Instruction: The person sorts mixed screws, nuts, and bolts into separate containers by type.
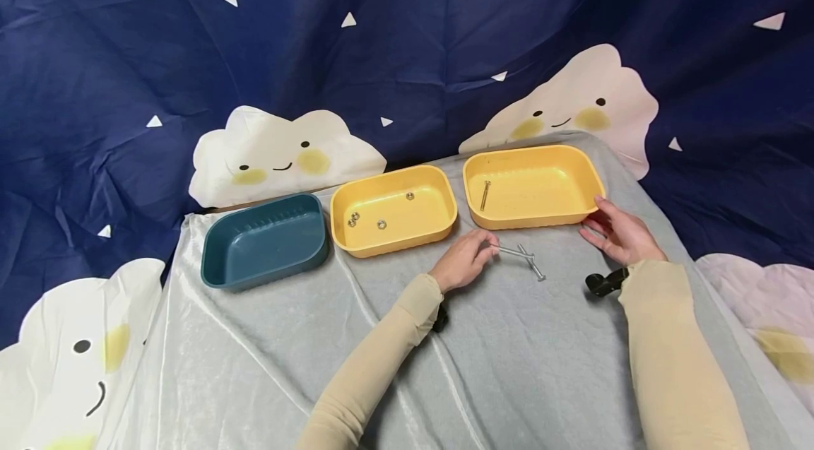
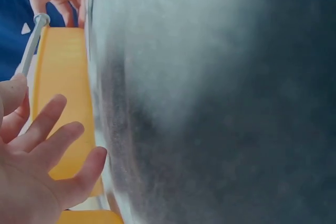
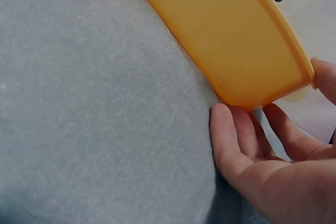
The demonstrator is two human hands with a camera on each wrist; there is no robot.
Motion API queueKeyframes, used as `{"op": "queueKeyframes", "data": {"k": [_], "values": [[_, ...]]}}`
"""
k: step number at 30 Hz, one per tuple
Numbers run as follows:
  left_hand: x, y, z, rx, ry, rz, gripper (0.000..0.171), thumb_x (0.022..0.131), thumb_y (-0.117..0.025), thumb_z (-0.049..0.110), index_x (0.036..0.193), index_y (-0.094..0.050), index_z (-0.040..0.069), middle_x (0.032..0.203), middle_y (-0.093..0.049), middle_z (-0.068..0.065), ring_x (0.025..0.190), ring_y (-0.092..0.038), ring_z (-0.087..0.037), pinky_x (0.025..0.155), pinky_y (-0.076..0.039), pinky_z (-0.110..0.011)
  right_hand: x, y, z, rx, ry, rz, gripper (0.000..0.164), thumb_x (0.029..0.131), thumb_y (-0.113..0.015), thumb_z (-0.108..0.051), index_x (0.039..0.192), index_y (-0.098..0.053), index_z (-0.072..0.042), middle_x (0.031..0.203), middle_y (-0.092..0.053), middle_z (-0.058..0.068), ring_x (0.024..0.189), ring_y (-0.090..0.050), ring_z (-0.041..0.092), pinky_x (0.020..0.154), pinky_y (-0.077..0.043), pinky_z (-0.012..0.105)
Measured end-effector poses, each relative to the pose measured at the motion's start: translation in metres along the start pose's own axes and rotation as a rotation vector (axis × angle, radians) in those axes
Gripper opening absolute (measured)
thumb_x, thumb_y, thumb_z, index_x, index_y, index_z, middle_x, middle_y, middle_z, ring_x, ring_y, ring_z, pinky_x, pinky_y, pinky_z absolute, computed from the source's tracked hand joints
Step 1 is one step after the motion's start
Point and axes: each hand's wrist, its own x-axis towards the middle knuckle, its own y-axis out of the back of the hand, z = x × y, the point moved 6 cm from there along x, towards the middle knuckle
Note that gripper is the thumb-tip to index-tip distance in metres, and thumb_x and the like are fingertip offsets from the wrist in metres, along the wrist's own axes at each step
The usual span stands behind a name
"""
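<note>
My left hand (image 1: 467, 258) pinches a silver bolt (image 1: 511, 251) by one end between thumb and forefinger, its other fingers spread. In the left wrist view the head of that bolt (image 2: 32, 45) points away from the hand. A second bolt (image 1: 538, 272) lies on the cloth, crossed by the held one in the head view. At the front right corner of the right-hand yellow tray (image 1: 534, 221), my right hand (image 1: 626, 234) grips it, thumb on the rim and fingers low against the wall. One more bolt (image 1: 485, 196) lies inside that tray.
Left of it stands another yellow tray (image 1: 397, 241) with several hex nuts (image 1: 381, 225) in it. A dark teal tray (image 1: 267, 252) sits at the far left. Grey cloth (image 1: 521, 365) covers the table, and a blue curtain (image 1: 407, 33) with clouds hangs behind.
</note>
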Motion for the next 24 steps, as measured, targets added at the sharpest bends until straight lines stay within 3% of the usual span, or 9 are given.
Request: {"op": "queueKeyframes", "data": {"k": [6, 10, 17, 24], "values": [[0.001, 0.005, 0.003, -0.057, -0.012, 0.077, 0.013, 0.101, -0.051, 0.022, 0.105, -0.058, 0.012, 0.098, -0.066, -0.002, 0.087, -0.057, -0.008, 0.082, -0.045, -0.017, 0.000, 0.000, -0.001, -0.007, 0.003, 0.007, 0.020, 0.093, -0.063, -0.025, 0.111, -0.059, -0.021, 0.099, -0.068, -0.005, 0.095, -0.065, 0.010, 0.091, -0.053, 0.035], [0.002, 0.008, 0.004, -0.103, -0.004, 0.126, 0.011, 0.101, -0.050, 0.021, 0.103, -0.056, 0.012, 0.101, -0.069, -0.006, 0.089, -0.059, -0.007, 0.082, -0.046, -0.016, -0.001, 0.001, -0.001, -0.019, -0.003, 0.029, 0.025, 0.092, -0.065, -0.026, 0.115, -0.058, -0.023, 0.102, -0.067, -0.006, 0.100, -0.063, 0.008, 0.096, -0.051, 0.035], [0.003, 0.012, 0.009, -0.139, -0.001, 0.199, 0.010, 0.101, -0.050, 0.020, 0.103, -0.055, 0.011, 0.099, -0.072, -0.009, 0.074, -0.056, -0.004, 0.069, -0.042, -0.014, -0.001, 0.002, 0.000, -0.028, -0.007, 0.057, 0.032, 0.089, -0.069, -0.028, 0.118, -0.057, -0.025, 0.105, -0.063, -0.006, 0.108, -0.058, 0.008, 0.104, -0.045, 0.035], [0.004, 0.015, 0.014, -0.165, 0.017, 0.246, 0.009, 0.102, -0.048, 0.016, 0.102, -0.054, 0.010, 0.102, -0.074, -0.005, 0.084, -0.063, -0.007, 0.073, -0.043, -0.014, -0.001, 0.002, 0.000, -0.035, -0.007, 0.053, 0.033, 0.089, -0.068, -0.028, 0.120, -0.055, -0.025, 0.106, -0.062, -0.006, 0.103, -0.061, 0.008, 0.104, -0.044, 0.035]]}}
